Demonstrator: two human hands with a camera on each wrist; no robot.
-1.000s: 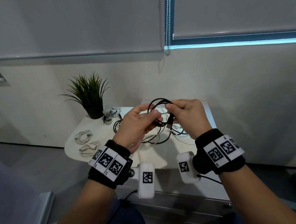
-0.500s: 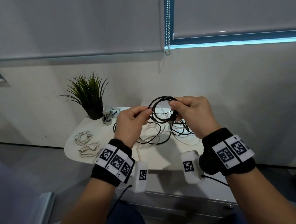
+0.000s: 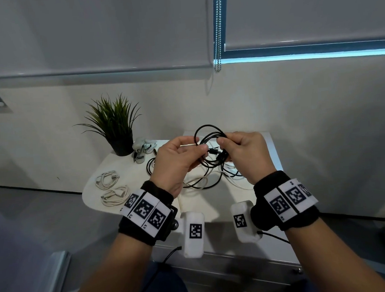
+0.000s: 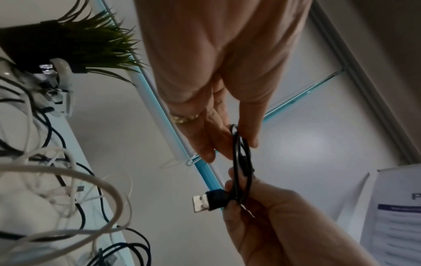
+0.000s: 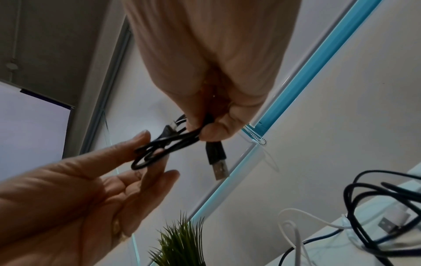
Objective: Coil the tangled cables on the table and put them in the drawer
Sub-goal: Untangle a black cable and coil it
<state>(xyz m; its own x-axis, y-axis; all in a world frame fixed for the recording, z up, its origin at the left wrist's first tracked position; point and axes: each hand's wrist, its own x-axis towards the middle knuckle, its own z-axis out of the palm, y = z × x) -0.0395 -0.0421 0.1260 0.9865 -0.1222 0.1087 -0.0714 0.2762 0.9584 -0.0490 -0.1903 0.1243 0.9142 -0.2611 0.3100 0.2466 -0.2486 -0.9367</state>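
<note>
I hold a small coil of black cable (image 3: 208,133) in the air above the white table (image 3: 111,166). My right hand (image 3: 220,144) grips the bundled loops, and the USB plug (image 5: 217,162) sticks out below its fingers. The left hand (image 3: 204,147) pinches the opposite side of the same coil (image 4: 239,149) between thumb and fingers. Under my hands a tangle of black and white cables (image 3: 203,183) lies on the table.
Two coiled white cables (image 3: 108,179) (image 3: 115,194) lie at the table's left front. A potted plant (image 3: 116,125) and small white gadgets (image 3: 142,149) stand at the back left. A grey cabinet front (image 3: 239,262) sits below the table's near edge. The wall is close behind.
Both hands have kept the black coil. The left hand drew apart from the right, then came back close to it on the loop. The coil sits slightly higher.
</note>
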